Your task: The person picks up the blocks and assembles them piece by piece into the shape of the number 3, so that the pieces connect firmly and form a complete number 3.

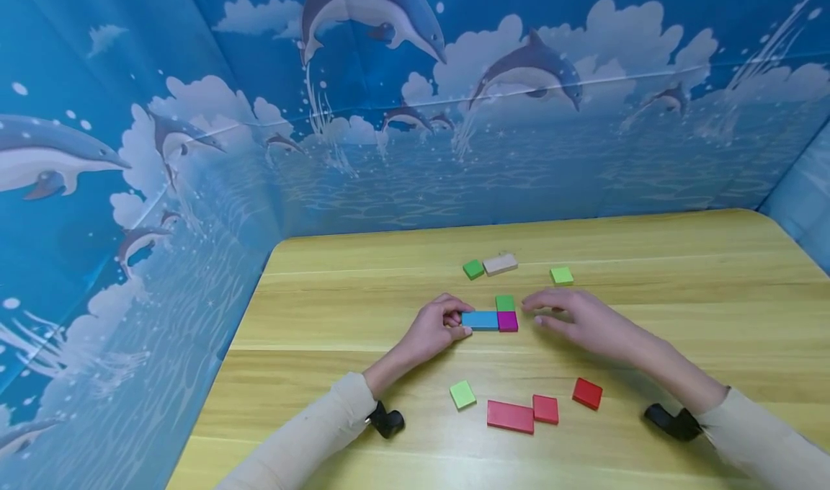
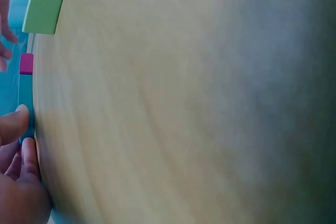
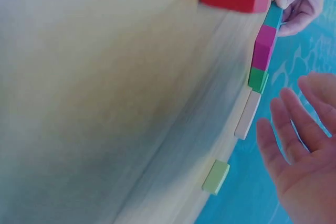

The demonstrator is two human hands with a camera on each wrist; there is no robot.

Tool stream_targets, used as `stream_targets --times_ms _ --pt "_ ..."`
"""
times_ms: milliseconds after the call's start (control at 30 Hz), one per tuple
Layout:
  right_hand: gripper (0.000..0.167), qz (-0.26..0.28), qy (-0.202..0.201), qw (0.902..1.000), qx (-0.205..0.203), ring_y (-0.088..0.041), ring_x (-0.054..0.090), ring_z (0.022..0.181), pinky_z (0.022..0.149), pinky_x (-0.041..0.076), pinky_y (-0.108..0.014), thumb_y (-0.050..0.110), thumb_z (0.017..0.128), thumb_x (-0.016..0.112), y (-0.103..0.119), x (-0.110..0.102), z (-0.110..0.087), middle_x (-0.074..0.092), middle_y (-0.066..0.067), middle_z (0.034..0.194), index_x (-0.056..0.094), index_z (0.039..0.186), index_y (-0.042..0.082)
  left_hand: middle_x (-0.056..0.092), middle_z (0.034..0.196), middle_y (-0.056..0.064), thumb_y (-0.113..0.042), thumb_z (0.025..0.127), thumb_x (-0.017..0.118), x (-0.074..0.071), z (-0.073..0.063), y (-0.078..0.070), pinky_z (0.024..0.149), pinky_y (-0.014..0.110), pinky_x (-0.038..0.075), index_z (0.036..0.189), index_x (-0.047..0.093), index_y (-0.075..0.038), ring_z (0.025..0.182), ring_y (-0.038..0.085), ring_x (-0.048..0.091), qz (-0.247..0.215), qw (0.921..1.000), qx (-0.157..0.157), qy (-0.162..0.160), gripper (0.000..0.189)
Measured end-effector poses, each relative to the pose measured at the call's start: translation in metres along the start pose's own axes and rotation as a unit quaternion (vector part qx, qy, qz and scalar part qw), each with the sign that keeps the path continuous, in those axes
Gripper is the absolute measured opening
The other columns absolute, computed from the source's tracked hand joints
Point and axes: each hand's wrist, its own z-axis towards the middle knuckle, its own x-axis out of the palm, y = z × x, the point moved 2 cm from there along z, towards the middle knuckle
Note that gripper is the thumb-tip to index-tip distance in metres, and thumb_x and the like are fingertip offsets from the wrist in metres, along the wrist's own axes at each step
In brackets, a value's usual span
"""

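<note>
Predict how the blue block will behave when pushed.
The blue block is probably stiff, given its straight edges and flat top. Lying flat, it should slide rather than roll or tip. Pushed toward the purple block at its end, it would likely shove that along too.

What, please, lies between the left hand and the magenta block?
The head view shows the blue block there, one end pinched by the left hand, the other against the magenta block.

Bent left fingers (image 1: 456, 304), loose right fingers (image 1: 547, 300)
</note>
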Motion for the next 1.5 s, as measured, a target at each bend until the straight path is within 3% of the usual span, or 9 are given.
stream_targets --times_ms 500,700,1067,1367,1500 --pt "0.030 0.028 0.020 0.9992 0.022 -0.023 0.059 0.116 0.090 0.052 -0.041 0.017 0.095 0.066 0.006 0.007 -0.035 0.061 0.004 0.127 0.066 0.125 0.020 0.056 0.097 0.000 -0.006 0.087 0.075 -0.001 -0.002 0.001 0.073 0.021 0.050 0.112 0.071 -0.005 0.082 0.009 0.053 0.004 1.0000 0.000 -0.002 0.025" --pt "0.029 0.007 0.014 0.9997 0.018 -0.021 0.058 0.117 0.092 0.051 -0.042 0.023 0.095 0.067 0.005 0.009 -0.046 0.062 0.007 0.126 0.067 0.124 0.021 0.056 0.097 0.001 -0.005 0.086 0.075 -0.002 -0.001 0.003 0.075 0.022 0.051 0.113 0.070 -0.004 0.083 0.008 0.054 -0.002 1.0000 0.000 0.002 0.027" --pt "0.030 -0.006 0.015 0.9992 0.036 -0.021 0.058 0.117 0.092 0.051 -0.038 0.031 0.094 0.068 0.002 0.008 -0.064 0.062 0.010 0.124 0.066 0.124 0.025 0.057 0.098 0.000 -0.005 0.086 0.075 -0.002 0.000 0.003 0.075 0.021 0.051 0.113 0.070 -0.004 0.083 0.008 0.054 -0.006 1.0000 0.003 0.007 0.027" --pt "0.036 -0.022 0.023 0.9977 0.060 -0.022 0.056 0.119 0.093 0.050 -0.041 0.036 0.092 0.069 0.001 0.006 -0.076 0.061 0.009 0.126 0.065 0.127 0.025 0.057 0.098 0.000 -0.005 0.087 0.075 -0.002 -0.001 0.000 0.074 0.021 0.050 0.113 0.070 -0.004 0.083 0.009 0.054 -0.011 0.9999 -0.002 0.007 0.027" --pt "0.035 -0.050 0.010 0.9976 0.047 -0.018 0.059 0.113 0.091 0.051 -0.037 0.036 0.090 0.072 0.000 0.006 -0.082 0.062 0.013 0.121 0.066 0.123 0.026 0.056 0.097 0.000 -0.004 0.086 0.075 -0.003 -0.001 -0.002 0.075 0.021 0.051 0.114 0.070 -0.003 0.083 0.008 0.054 -0.007 0.9999 -0.004 0.010 0.028"
